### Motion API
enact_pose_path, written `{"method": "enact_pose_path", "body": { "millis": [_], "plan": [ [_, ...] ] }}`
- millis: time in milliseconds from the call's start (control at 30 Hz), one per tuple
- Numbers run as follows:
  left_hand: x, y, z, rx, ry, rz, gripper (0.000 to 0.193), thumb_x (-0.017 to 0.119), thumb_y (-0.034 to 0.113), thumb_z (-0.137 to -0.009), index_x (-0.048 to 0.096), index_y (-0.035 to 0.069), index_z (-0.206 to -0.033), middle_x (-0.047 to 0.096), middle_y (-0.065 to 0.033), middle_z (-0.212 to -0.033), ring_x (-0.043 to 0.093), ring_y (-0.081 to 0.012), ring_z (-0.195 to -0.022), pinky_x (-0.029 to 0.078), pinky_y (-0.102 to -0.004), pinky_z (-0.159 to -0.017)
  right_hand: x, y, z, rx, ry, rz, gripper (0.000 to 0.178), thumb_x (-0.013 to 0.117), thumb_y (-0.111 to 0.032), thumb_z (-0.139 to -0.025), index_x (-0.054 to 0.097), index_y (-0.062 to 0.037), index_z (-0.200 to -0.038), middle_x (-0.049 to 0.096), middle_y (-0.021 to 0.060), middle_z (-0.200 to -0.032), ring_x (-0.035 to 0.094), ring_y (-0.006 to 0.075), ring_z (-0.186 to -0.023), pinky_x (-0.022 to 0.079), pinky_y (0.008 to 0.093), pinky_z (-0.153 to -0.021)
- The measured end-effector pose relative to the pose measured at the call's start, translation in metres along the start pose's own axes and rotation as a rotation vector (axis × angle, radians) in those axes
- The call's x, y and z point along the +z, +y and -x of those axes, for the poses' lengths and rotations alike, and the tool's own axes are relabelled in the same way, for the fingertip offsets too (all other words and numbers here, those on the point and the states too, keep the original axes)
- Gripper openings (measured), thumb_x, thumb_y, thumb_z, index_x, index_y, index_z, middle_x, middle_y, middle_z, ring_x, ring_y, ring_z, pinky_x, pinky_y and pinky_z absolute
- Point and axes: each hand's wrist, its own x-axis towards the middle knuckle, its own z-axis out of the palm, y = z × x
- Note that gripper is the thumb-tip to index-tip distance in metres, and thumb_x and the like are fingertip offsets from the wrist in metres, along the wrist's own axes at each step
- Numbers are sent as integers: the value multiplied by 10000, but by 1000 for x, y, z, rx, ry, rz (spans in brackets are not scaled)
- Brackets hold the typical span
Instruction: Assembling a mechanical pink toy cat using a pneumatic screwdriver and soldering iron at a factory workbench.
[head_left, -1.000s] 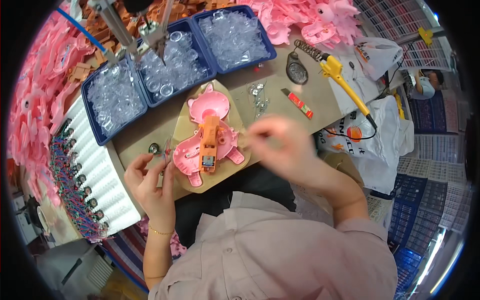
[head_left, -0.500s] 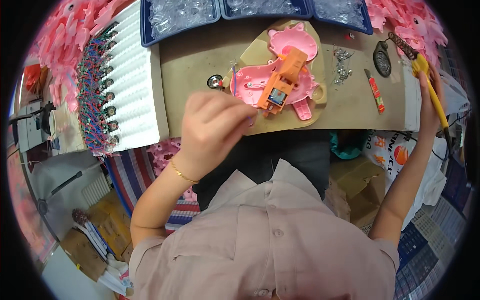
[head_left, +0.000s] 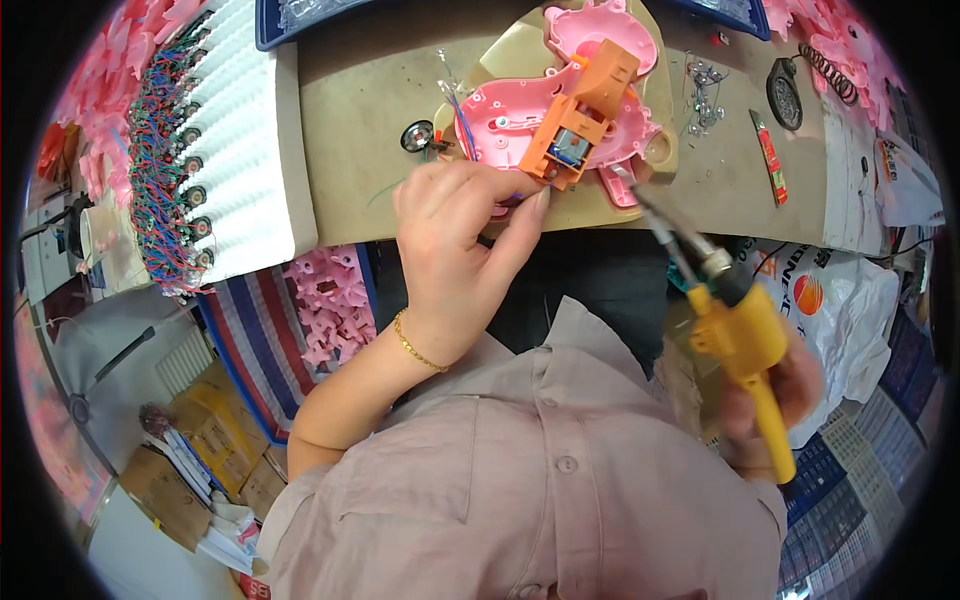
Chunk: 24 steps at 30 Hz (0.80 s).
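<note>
My left hand [head_left: 450,230] pinches a thin purple-blue wire at the near end of an orange gearbox [head_left: 590,115]; the fingers hide most of the wire. The gearbox lies across a pink toy shell half [head_left: 490,110], which rests in a beige holder [head_left: 575,222]. In my right hand [head_left: 798,385], blurred by motion, is a yellow soldering gun [head_left: 745,335]. Its two metal prongs point toward the gearbox and stop to the right of my left fingers. A small round speaker [head_left: 416,136] and blue wires [head_left: 464,128] lie left of the shell.
A white ribbed foam tray [head_left: 255,150] with several wired speakers stands at left. Blue trays [head_left: 268,28] line the far edge. On the right lie tangled metal bits [head_left: 705,95], a red cutter knife [head_left: 770,160] and a black oval stand with a coil [head_left: 785,95].
My right hand has brought the soldering gun from the far right beside the coil down toward the middle. My left fingers have moved in against the gearbox's near end.
</note>
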Motion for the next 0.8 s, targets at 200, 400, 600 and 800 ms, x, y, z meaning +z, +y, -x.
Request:
{"method": "enact_pose_path", "body": {
  "millis": [200, 400, 600, 800],
  "plan": [
    [4, 0, 1, 5, 27, -20, 84, 718, 84, -751, 646, 84, -794, 601, -21, -755, 531, -203, -777, 392, -322, -730, 18, 6, -22, -14, -335, -140, 551, 659, -78, -801, 422, 80, -1273, 600, 249, -1083, 657, 216, -763, 517, 282, -614],
    [3, 0, 2, 13, 25, -33, 78, 706, 56, -769, 637, 55, -807, 616, -40, -793, 524, -206, -789, 411, -308, -733, 22, 12, -32, -418, -480, 124, 495, 730, 0, -754, 447, 10, -1161, 548, 325, -1143, 679, 317, -765, 553, 337, -582],
    [2, 2, 2, -1, 18, -42, 74, 705, 61, -772, 640, 57, -809, 616, -37, -789, 521, -206, -785, 410, -305, -733, 24, 9, -31, -299, -497, 142, 523, 674, -4, -744, 456, 20, -1219, 605, 257, -1030, 676, 288, -738, 533, 327, -579],
    [4, 0, 0, 23, 18, -45, 74, 711, 70, -771, 646, 61, -804, 622, -35, -792, 523, -203, -784, 408, -307, -721, 26, 5, -34, -165, -514, 168, 576, 606, -9, -731, 467, 31, -1288, 672, 174, -894, 673, 252, -705, 510, 315, -577]
  ]
}}
